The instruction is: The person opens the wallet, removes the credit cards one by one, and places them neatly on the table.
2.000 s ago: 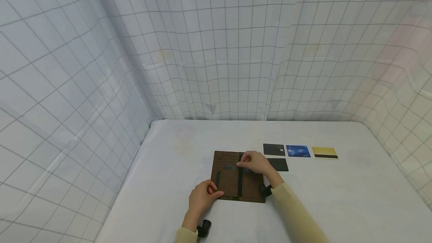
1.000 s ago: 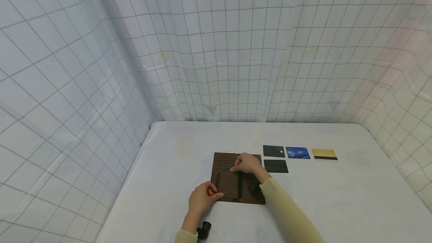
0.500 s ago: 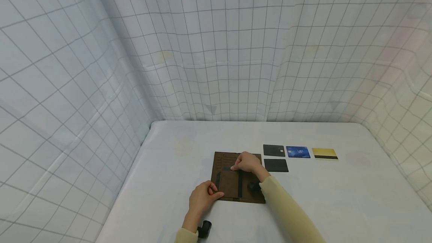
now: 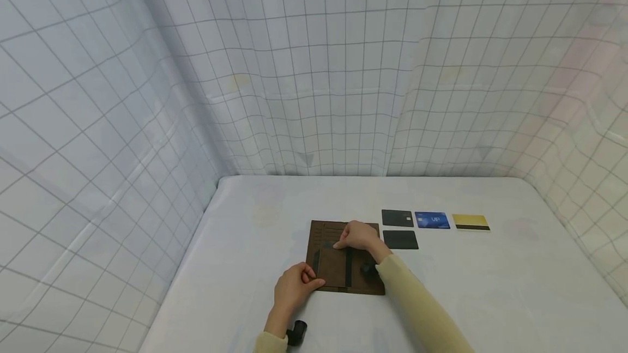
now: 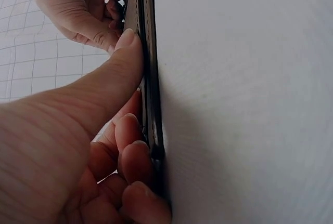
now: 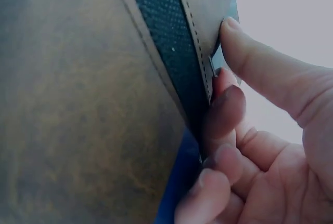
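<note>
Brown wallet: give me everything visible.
The brown wallet lies open and flat on the white table. It looks like leather, with stitching, stacked slots at its far left, a middle panel and a dark, mesh-like strip beside that. The left hand holds its near left corner; the right hand is at the panel's far edge.

The head view looks forward and down from above, well back: the gridded curtain (image 4: 314, 70) fills its upper half, the table (image 4: 221, 277) its lower. The left wrist view sits close behind the left hand (image 4: 293, 288), turned sideways, skimming the wallet (image 4: 332, 267) edge-on. The right wrist view faces the wallet very near, the right hand (image 4: 360, 236) entering from the right. Head and left wrist views share both hands.
</note>
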Tool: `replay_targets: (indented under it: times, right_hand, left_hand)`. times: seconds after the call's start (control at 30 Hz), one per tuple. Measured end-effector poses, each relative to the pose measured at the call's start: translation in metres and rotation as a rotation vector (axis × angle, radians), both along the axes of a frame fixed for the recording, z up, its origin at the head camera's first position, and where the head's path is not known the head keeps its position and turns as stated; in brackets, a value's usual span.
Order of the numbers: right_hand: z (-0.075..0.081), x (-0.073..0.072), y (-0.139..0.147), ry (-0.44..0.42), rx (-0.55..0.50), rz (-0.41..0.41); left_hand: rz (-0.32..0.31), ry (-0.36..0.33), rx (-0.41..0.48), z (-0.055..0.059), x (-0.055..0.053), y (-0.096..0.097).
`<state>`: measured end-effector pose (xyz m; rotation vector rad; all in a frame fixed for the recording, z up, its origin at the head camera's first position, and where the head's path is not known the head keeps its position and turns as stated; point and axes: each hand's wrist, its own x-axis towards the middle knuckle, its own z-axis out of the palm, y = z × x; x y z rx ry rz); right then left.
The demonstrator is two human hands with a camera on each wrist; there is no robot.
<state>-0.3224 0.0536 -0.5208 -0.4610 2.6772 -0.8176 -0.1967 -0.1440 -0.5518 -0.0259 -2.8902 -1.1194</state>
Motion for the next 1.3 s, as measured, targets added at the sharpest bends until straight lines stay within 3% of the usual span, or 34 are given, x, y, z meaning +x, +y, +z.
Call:
replay_targets:
  times: [0.27,0.6,0.97,1.3]
  right_hand:
    - [-0.0013,0.0012,-0.0049,0.011,0.049,-0.033]
    - [-0.0039,-0.0002,-0.0041,0.043,0.003,-0.091]
    - [-0.0069,-0.0025,0.001,0.017,-0.049,-0.05]
    - [-0.0047,0.0,-0.0034,0.042,0.02,-0.051]
  left_hand:
    - [-0.006,-0.01,0.004,-0.001,0.0005,-0.0007]
    - [0.0,-0.003,0.007,-0.0012,-0.0006,-0.0003]
    - [-0.004,0.0,-0.001,-0.0018,0.0003,-0.0007]
    - [-0.005,0.001,0.008,-0.0001,0.001,-0.0007]
